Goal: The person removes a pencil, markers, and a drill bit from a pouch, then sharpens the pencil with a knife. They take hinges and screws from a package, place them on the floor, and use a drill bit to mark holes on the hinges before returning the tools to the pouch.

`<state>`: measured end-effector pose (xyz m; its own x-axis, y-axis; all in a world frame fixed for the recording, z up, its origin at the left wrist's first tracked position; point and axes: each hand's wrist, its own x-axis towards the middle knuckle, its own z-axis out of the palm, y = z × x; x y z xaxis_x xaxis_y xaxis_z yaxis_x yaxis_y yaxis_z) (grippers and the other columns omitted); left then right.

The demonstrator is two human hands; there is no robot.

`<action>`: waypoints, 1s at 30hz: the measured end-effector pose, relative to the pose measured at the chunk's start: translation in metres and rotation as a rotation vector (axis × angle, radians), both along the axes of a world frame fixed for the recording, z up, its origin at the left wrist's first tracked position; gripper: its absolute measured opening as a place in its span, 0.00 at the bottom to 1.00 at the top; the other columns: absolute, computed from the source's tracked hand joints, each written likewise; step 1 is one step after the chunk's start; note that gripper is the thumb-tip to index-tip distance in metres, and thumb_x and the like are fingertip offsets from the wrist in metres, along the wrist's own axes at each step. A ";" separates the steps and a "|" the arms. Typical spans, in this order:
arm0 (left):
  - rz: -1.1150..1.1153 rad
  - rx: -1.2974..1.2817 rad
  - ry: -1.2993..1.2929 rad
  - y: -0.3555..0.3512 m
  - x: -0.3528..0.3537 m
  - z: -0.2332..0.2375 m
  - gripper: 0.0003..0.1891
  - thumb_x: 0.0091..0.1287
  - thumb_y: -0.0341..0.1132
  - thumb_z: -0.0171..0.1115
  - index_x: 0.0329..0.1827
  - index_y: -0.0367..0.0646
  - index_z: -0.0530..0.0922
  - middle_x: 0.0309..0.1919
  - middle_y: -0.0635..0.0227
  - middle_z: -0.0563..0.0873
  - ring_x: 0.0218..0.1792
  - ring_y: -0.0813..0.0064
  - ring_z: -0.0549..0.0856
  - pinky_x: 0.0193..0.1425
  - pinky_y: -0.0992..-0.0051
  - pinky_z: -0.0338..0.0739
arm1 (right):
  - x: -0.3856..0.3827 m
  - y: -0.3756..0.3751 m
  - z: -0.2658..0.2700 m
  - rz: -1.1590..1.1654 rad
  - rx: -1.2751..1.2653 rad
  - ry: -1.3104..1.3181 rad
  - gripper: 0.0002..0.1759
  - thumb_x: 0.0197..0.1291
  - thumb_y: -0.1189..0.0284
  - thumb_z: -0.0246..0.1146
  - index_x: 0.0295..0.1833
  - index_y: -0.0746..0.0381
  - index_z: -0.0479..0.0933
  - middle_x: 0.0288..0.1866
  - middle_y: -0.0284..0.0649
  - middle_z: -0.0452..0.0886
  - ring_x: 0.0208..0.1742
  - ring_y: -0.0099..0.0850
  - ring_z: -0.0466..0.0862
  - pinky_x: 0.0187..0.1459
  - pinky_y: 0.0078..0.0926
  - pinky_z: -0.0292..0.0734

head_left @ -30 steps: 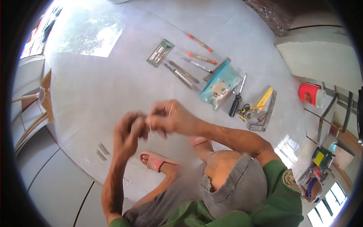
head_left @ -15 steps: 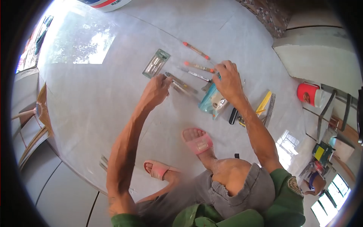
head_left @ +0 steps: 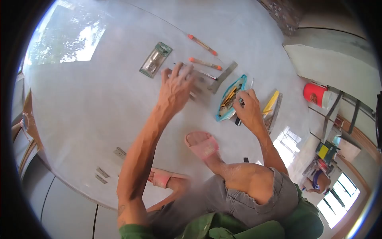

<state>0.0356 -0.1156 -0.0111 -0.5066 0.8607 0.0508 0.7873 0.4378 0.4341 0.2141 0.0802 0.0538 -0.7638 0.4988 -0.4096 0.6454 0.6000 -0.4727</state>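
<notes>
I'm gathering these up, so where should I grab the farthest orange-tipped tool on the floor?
Pinch the farthest orange-tipped tool at its middle, from straight above, fingers across its narrow width. It lies flat and slim, with bare floor along both long sides and apart from the next orange-tipped tool. The left hand is nearer; the right hand holds the blue pouch.

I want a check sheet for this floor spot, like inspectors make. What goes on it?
Surface: pale grey floor, sunlit patch far left.
Job's things: blue pouch open, tools inside; grey tools blurred by the left hand.
Clutter: blister pack, far orange-tipped tool, near orange-tipped tool, metal strip, yellow tool.
Grips: left hand open, fingers spread; right hand at the pouch's rim, hold unclear.
Cables: nothing seen.
Surroundings: red cooler, pink sandal.
</notes>
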 end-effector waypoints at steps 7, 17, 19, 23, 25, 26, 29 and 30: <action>-0.062 0.194 -0.134 0.015 -0.002 0.002 0.17 0.56 0.22 0.61 0.50 0.42 0.81 0.54 0.63 0.81 0.60 0.61 0.77 0.60 0.58 0.66 | 0.040 -0.009 0.010 -0.085 0.015 0.088 0.17 0.54 0.77 0.63 0.51 0.61 0.83 0.44 0.46 0.76 0.41 0.43 0.81 0.44 0.38 0.78; 0.305 -0.031 -0.408 0.002 0.147 0.028 0.22 0.56 0.34 0.69 0.56 0.42 0.83 0.71 0.44 0.67 0.70 0.40 0.65 0.67 0.45 0.59 | 0.033 -0.050 0.002 -0.087 -0.175 0.189 0.26 0.54 0.82 0.63 0.61 0.60 0.80 0.44 0.42 0.76 0.40 0.33 0.81 0.38 0.27 0.82; 0.425 -0.105 -0.380 0.011 0.156 0.016 0.24 0.56 0.37 0.70 0.57 0.42 0.82 0.71 0.43 0.66 0.71 0.39 0.64 0.68 0.45 0.58 | 0.036 -0.050 0.000 -0.061 -0.149 0.228 0.26 0.54 0.82 0.63 0.61 0.60 0.81 0.43 0.40 0.76 0.40 0.30 0.80 0.38 0.26 0.82; 0.359 0.020 -0.314 0.011 0.142 0.037 0.21 0.56 0.31 0.67 0.55 0.40 0.81 0.67 0.49 0.72 0.70 0.44 0.66 0.65 0.51 0.64 | 0.042 -0.037 -0.004 -0.041 -0.134 0.212 0.31 0.49 0.81 0.65 0.63 0.56 0.80 0.41 0.41 0.77 0.39 0.38 0.81 0.44 0.32 0.80; 0.104 -0.001 -0.516 0.007 0.137 0.052 0.19 0.57 0.28 0.65 0.53 0.37 0.82 0.64 0.54 0.75 0.69 0.51 0.68 0.63 0.58 0.67 | 0.044 -0.036 -0.005 -0.018 -0.115 0.236 0.31 0.50 0.82 0.65 0.63 0.54 0.79 0.38 0.40 0.78 0.39 0.36 0.81 0.44 0.31 0.80; -0.030 0.000 -0.615 0.007 0.138 0.055 0.18 0.57 0.26 0.64 0.52 0.36 0.82 0.62 0.57 0.76 0.68 0.54 0.69 0.62 0.62 0.69 | 0.046 -0.036 -0.009 -0.037 -0.143 0.260 0.31 0.50 0.82 0.64 0.64 0.55 0.79 0.38 0.40 0.78 0.39 0.35 0.81 0.44 0.31 0.80; -0.230 -0.006 -0.407 0.022 0.137 0.026 0.16 0.58 0.27 0.62 0.50 0.34 0.82 0.59 0.63 0.78 0.65 0.62 0.72 0.60 0.68 0.71 | 0.047 -0.035 -0.014 -0.086 -0.218 0.321 0.32 0.50 0.83 0.64 0.64 0.55 0.77 0.39 0.40 0.80 0.39 0.33 0.82 0.43 0.30 0.79; -0.279 0.001 -0.289 0.026 0.131 0.018 0.16 0.58 0.28 0.62 0.50 0.35 0.82 0.59 0.63 0.78 0.65 0.63 0.72 0.60 0.68 0.71 | 0.047 -0.033 -0.015 -0.099 -0.244 0.326 0.32 0.50 0.84 0.64 0.64 0.56 0.77 0.40 0.41 0.81 0.39 0.33 0.82 0.43 0.31 0.79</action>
<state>0.1669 -0.0900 0.0066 -0.2467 0.9673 -0.0587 0.7210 0.2237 0.6558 0.2614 0.0470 0.0389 -0.8263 0.4945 -0.2698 0.4876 0.3879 -0.7822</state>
